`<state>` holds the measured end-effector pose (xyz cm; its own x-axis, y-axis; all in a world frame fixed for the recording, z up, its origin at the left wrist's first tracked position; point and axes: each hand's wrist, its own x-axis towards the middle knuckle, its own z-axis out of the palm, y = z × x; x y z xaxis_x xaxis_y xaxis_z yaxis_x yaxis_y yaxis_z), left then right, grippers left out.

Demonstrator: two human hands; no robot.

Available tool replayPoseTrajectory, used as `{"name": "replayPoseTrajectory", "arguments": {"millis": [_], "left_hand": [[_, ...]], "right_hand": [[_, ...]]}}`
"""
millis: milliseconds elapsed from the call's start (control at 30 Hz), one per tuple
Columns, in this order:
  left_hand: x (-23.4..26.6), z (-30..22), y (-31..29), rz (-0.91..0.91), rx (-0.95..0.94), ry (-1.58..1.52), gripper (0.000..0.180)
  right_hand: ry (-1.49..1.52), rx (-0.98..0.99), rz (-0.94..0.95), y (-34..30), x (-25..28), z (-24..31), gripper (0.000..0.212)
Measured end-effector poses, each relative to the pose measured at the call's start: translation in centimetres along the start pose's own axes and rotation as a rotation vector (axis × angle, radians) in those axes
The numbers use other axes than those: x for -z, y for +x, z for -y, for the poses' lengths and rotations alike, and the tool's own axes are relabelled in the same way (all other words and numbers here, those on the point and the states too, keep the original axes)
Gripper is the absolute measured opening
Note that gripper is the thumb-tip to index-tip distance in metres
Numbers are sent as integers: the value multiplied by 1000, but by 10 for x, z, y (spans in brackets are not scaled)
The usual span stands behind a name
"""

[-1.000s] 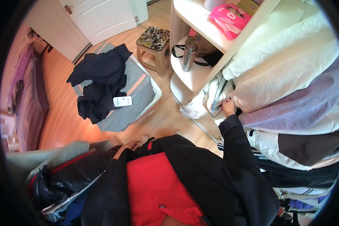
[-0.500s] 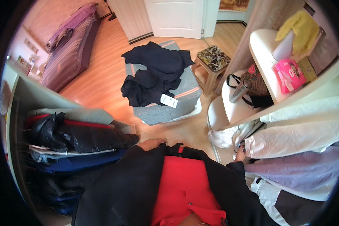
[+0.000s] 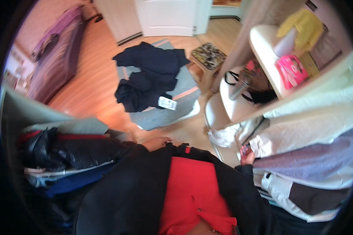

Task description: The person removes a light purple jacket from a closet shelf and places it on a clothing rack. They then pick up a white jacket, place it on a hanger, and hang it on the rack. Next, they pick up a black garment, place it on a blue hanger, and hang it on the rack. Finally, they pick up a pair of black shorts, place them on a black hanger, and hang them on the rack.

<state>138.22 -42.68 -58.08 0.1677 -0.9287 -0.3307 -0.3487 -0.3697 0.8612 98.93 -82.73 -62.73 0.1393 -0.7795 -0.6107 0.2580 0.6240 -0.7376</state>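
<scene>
View shifted, right hand (image 3: 247, 156) by wardrobe's (image 3: 291, 103) garments (image 3: 292, 141)

White tag: a rectangular label (image 3: 167, 103) on the dark clothing (image 3: 147, 64), near the middle of the frame; it bears small dark print, too blurred to read.
Pink package: a bright pink pack (image 3: 291, 72) on the white shelf (image 3: 264, 49), upper right of the frame; pale printed marks show on its front, smeared and not clearly legible.
Readable text: no word or number can be made out with certainty.
</scene>
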Motion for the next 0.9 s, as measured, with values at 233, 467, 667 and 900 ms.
{"name": "replayPoseTrajectory", "arguments": {"millis": [233, 467, 667, 900], "left_hand": [[20, -35, -5, 44, 52, -190, 35], [32, -77, -3, 67, 279, -248, 31], [34, -77, 1, 145, 55, 158, 32], [27, -69, 2, 139, 202, -162, 33]], "right_hand": [[347, 16, -19, -27, -15, 27, 28], [280, 140, -87, -62, -21, 56, 21], [170, 167, -201, -65, -29, 73, 15], [250, 271, -157, -90, -34, 44, 15]]}}
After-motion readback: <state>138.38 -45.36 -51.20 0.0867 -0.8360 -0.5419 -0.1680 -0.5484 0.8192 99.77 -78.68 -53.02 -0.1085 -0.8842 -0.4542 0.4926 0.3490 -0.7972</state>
